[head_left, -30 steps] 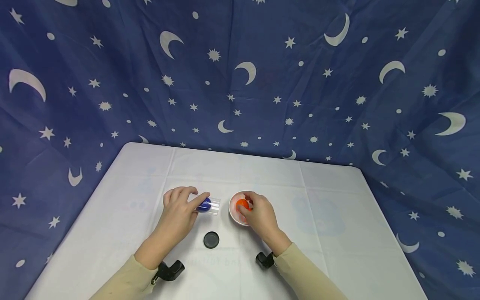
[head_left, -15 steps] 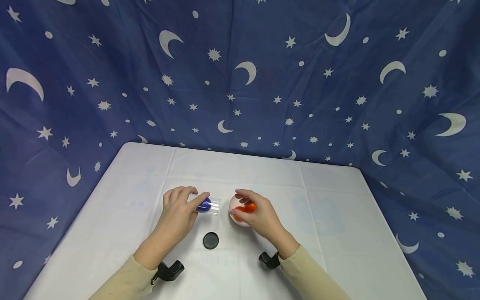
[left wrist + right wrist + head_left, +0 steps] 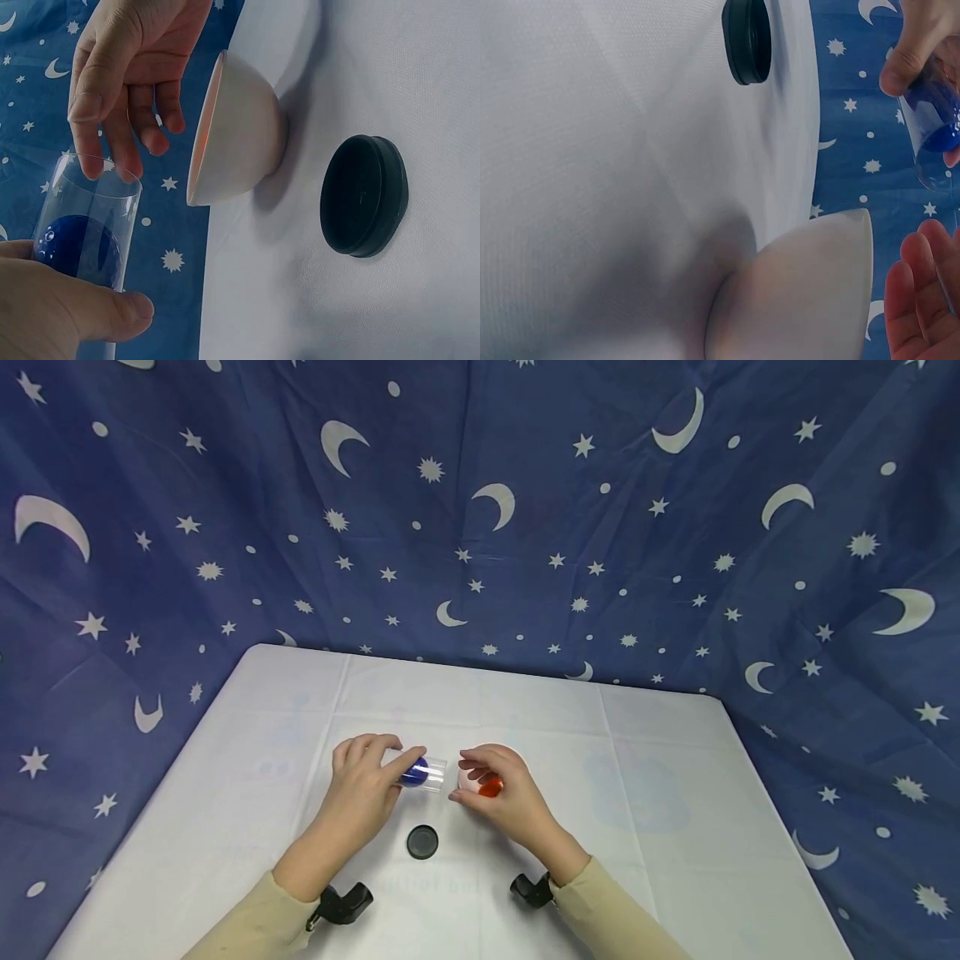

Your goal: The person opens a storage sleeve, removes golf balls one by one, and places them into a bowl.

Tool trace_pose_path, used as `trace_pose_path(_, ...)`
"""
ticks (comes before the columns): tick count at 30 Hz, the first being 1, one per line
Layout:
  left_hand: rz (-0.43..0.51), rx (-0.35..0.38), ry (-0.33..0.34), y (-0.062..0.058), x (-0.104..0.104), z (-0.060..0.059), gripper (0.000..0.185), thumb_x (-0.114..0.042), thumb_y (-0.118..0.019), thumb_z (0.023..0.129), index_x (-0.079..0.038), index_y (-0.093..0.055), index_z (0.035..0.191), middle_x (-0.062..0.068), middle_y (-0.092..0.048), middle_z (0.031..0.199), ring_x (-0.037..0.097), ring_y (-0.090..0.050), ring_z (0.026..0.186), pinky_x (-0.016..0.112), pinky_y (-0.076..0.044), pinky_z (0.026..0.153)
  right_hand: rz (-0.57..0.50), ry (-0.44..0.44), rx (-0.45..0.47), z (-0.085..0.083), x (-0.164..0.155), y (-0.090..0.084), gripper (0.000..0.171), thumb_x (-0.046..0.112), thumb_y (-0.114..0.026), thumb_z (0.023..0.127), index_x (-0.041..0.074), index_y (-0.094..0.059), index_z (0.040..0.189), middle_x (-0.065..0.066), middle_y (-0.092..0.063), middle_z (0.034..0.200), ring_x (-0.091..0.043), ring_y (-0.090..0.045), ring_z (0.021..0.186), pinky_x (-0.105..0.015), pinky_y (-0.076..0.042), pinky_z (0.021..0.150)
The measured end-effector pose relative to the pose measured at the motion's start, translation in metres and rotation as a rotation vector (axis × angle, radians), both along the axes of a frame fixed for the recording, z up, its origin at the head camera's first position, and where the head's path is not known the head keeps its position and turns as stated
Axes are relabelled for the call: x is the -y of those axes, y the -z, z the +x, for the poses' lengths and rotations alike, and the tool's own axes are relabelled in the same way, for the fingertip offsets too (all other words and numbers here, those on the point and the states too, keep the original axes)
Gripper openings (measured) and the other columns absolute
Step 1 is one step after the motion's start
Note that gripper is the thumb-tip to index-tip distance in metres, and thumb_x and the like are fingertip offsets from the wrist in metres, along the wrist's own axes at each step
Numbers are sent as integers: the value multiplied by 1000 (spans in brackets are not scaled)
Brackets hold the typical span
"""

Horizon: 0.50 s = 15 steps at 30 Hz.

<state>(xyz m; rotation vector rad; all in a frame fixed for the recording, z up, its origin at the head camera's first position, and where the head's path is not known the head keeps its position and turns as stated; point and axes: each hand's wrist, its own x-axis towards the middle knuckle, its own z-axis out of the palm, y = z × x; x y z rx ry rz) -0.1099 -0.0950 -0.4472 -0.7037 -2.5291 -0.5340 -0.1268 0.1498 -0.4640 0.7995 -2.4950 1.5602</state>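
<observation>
Your left hand [image 3: 365, 783] grips a clear plastic cup [image 3: 427, 774], tipped on its side with the mouth facing your right hand; thumb and fingers curl round its closed end, and in the left wrist view the thumb [image 3: 90, 313] presses along the cup's wall. A blue ball [image 3: 413, 771] sits inside the cup, just past your left fingertips. Your right hand [image 3: 501, 795] holds an orange ball [image 3: 491, 787], the fingers curled over it so that only part of it shows beneath them in the head view. The right fingertips [image 3: 91, 163] hover just beside the cup's open rim; whether they touch it I cannot tell. Under and just behind your right fingers sits a small white bowl [image 3: 238, 131], standing on the white table [image 3: 637, 860], its inside tinted orange along the rim. A black round lid [image 3: 422, 841] lies flat on the table on the near side of both hands, between your wrists and a little apart from the bowl. In the right wrist view only the tips of your right fingers [image 3: 919, 296] show at the edge, beside the bowl's wall, with the cup and its blue ball beyond them.
</observation>
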Motion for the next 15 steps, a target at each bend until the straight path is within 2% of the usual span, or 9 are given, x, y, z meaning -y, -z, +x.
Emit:
trace_pose_path(4,-10,7,1,-2,-2,1,58,1,-80,71,-22,-67,122,9,-54,114,35,-46,109,55,-26,95,-21,-12,-32,1,2,1,53,15,-85,73,9,-63,121,-6,-63,109,-23,-64,91,-44,-55,74)
trace_pose_path(7,-12,7,2,-4,-3,2,58,1,-80,70,-22,-67,122,9,-54,114,35,-46,110,55,-26,95,-15,-8,-43,2,3,1,51,16,-85,74,9,-64,120,-5,-64,107,-20,-65,91,-41,-55,74)
trace_pose_path(11,-15,1,6,-4,-4,3,58,2,-80,70,-21,-67,122,9,-54,114,35,-46,109,55,-27,95,6,-7,0,4,3,3,48,24,-82,78,11,-64,121,-5,-66,106,-17,-64,91,-37,-55,76)
trace_pose_path(15,-20,-6,15,-3,-6,4,57,1,-80,71,-21,-67,122,9,-54,113,35,-47,108,55,-28,94,18,-13,47,7,4,3,47,32,-79,81,15,-64,122,-5,-68,107,-18,-65,92,-42,-54,76)
